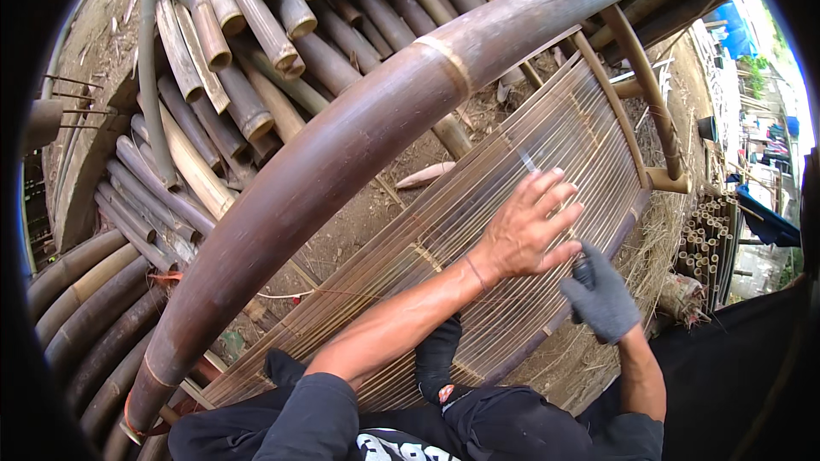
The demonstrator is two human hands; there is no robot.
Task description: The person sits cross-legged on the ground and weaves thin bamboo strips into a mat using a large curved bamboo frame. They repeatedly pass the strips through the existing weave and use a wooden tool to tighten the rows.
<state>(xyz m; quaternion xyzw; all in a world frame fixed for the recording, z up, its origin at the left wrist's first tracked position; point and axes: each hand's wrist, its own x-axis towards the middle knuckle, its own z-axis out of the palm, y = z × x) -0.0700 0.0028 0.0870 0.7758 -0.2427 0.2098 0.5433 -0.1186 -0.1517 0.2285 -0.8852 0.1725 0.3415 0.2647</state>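
Note:
My bare left hand (pixel 531 224) is open above a slatted bamboo panel (pixel 461 239), its fingers spread and slightly bent. My right hand (pixel 605 294), in a grey glove, closes around the dark handle (pixel 584 271) of what looks like a knife. A narrow shiny blade (pixel 527 160) shows beyond my left fingertips; my left hand hides the stretch between it and the handle. Many thin strips make up the panel, with cross ties between them. A thick brown bamboo pole (pixel 342 149) arches across the view on the far left side of the panel.
Cut bamboo poles (pixel 248 17) lie heaped at the far left, with more curved poles (pixel 94 299) nearer. A bent bamboo frame (pixel 653 111) rises at the panel's far right end. Bundled bamboo (pixel 707 243) stands at the right. My legs (pixel 512 423) are beside the panel's near edge.

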